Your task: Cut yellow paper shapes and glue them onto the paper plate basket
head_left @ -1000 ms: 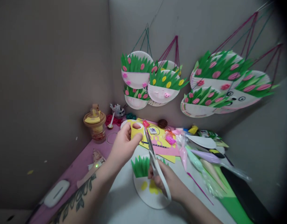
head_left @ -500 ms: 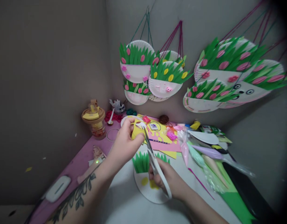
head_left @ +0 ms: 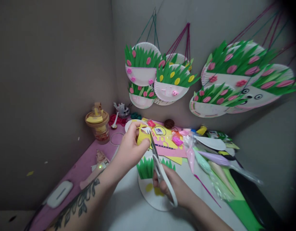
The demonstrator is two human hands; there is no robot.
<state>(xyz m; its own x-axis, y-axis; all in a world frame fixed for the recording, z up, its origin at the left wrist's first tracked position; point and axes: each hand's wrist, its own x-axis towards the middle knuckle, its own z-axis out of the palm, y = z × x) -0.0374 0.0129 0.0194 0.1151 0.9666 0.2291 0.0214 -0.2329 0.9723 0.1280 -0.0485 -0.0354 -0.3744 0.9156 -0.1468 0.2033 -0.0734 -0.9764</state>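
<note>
My left hand (head_left: 129,148) pinches a small piece of yellow paper (head_left: 142,137) held up over the table. My right hand (head_left: 175,186) grips white-handled scissors (head_left: 159,166), whose blades reach up into the yellow paper's edge. Below both hands lies a half paper plate (head_left: 151,196) with green paper grass and yellow spots stuck on it.
Yellow and pink paper sheets (head_left: 167,143) lie behind, with pastel piping bags (head_left: 205,162) to the right. A yellow-lidded jar (head_left: 97,125) stands at the back left. A white device (head_left: 59,193) sits near the table's left edge. Decorated paper plates (head_left: 173,81) hang on the wall.
The left hand has turned the yellow paper slightly while the scissors stay in its edge. The view has shifted a little; both hands sit slightly lower on the table.
</note>
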